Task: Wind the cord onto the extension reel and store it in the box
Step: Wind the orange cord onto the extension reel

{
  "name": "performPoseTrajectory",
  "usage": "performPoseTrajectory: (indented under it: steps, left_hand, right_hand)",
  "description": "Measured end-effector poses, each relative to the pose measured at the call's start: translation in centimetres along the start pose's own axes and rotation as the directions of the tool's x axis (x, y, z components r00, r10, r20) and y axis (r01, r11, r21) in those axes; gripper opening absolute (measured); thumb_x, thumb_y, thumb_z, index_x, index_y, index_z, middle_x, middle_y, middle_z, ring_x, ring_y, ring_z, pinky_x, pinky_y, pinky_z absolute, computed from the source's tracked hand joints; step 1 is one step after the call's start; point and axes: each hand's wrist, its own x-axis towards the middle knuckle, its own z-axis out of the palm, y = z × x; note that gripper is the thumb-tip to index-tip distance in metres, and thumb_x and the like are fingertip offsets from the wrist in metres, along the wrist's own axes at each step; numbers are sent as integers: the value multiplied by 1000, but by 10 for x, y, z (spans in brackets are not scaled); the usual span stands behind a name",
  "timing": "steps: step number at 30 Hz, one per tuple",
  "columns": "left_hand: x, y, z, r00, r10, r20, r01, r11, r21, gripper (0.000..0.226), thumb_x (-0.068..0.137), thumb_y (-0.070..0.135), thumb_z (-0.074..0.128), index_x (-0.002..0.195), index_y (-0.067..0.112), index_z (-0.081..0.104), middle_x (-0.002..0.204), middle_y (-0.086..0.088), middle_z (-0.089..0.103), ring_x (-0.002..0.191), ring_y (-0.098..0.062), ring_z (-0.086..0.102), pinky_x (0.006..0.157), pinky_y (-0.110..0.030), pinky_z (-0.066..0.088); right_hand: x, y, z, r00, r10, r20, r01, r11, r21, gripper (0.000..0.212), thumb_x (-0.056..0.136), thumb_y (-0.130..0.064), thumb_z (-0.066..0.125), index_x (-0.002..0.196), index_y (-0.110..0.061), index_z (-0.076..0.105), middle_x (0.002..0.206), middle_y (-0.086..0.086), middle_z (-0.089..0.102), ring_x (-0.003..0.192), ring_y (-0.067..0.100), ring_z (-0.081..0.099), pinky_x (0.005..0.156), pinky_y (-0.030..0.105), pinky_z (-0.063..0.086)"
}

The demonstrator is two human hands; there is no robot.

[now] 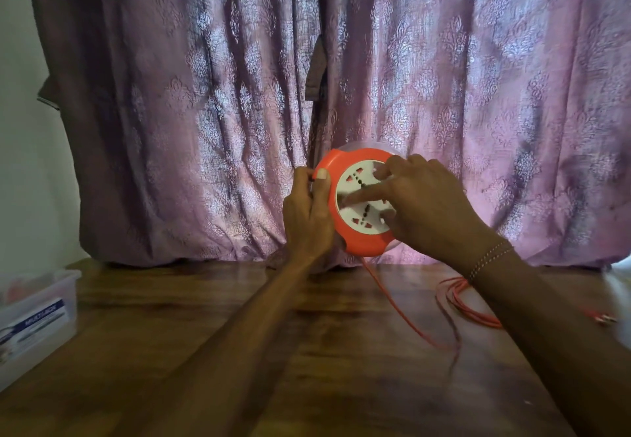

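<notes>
- Head view: left hand [307, 211] grips the reel [355, 204] by its orange rim, held up off the table [205, 351].
- Right hand [423, 204] on the white socket face, fingers spread, index pressing.
- Cord [403, 313] hangs below the hands, loose coil under the right wrist.
- Box [37, 313] far left of the left hand; label blurred, reads roughly "MULTI...".

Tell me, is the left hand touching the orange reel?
Touching. The head view shows the left hand gripping the rim of the reel, its thumb pressed on the orange edge.
</notes>
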Motion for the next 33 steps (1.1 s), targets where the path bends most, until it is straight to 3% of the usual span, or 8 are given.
performPoseTrajectory:
  steps: [4, 7, 11, 15, 21, 26, 30, 33]
  left_hand:
    - [0, 0, 0, 1000, -10, -18, 9, 1000, -3, 30, 100, 40, 41, 84, 15, 48, 65, 4, 53, 63, -21, 51, 67, -56, 48]
    - [0, 2, 1, 1000, -3, -9, 3, 1000, -4, 29, 100, 40, 41, 83, 16, 46, 64, 7, 52, 63, -17, 50, 66, -55, 48]
    - [2, -1, -1, 1000, -17, -17, 17, 1000, -1, 32, 101, 40, 40, 82, 15, 47, 63, 5, 53, 59, -11, 49, 65, -53, 47]
    - [6, -1, -4, 999, -30, -26, 29, 999, -17, 32, 101, 39, 40, 82, 15, 46, 65, 2, 55, 64, -25, 53, 65, -54, 48]
    - [6, -1, -5, 999, -39, -13, 38, 999, -39, 31, 101, 39, 40, 79, 17, 44, 65, 2, 52, 64, -21, 49, 65, -54, 46]
    - [4, -3, -1, 1000, -28, -7, 28, 999, -17, 31, 100, 41, 41, 83, 16, 48, 64, 13, 59, 60, -3, 50, 64, -46, 45]
    - [2, -6, 1, 1000, -23, -1, 23, 1000, 6, 31, 100, 42, 41, 87, 16, 52, 66, 9, 57, 64, -11, 53, 67, -51, 49]
    - [2, -7, 1, 1000, -23, 0, 23, 1000, 10, 31, 100, 43, 41, 87, 17, 51, 66, 8, 57, 65, -17, 53, 68, -54, 49]
  right_hand:
    - [1, -7, 9, 945, 257, -204, -235, 964, 124, 60, 63, -75, 61, 112, -40, 66, 80, 3, 73, 72, 32, 67, 60, 32, 48]
    - [0, -7, 12, 924, 274, -265, -259, 962, 92, 69, 66, -84, 52, 106, -30, 69, 76, 5, 73, 66, 31, 67, 56, 27, 38]
    - [0, 3, 0, 946, 137, -294, -141, 990, 5, 55, 72, -73, 61, 99, -26, 70, 71, 5, 70, 64, 30, 62, 59, 29, 39]
    - [-1, 13, -6, 993, -107, -47, 113, 983, 144, 23, 85, -34, 66, 108, -30, 66, 110, 3, 58, 98, 25, 47, 73, 43, 49]
    - [1, 10, -1, 988, -123, 90, 112, 987, 115, 67, 67, 2, 69, 113, -47, 62, 138, 4, 43, 117, 26, 38, 70, 36, 49]
    - [1, 7, 2, 988, -82, 128, 72, 994, 83, 64, 77, -12, 65, 124, -54, 53, 141, 4, 42, 123, 27, 40, 90, 41, 48]
    - [-1, 5, 2, 996, -43, 75, 40, 998, 45, 48, 77, -34, 44, 118, -56, 58, 125, 4, 55, 108, 28, 56, 82, 40, 48]
    - [-3, 3, 5, 998, 36, -52, -34, 999, 35, 47, 70, -49, 58, 118, -52, 60, 100, 3, 69, 87, 29, 66, 68, 36, 50]
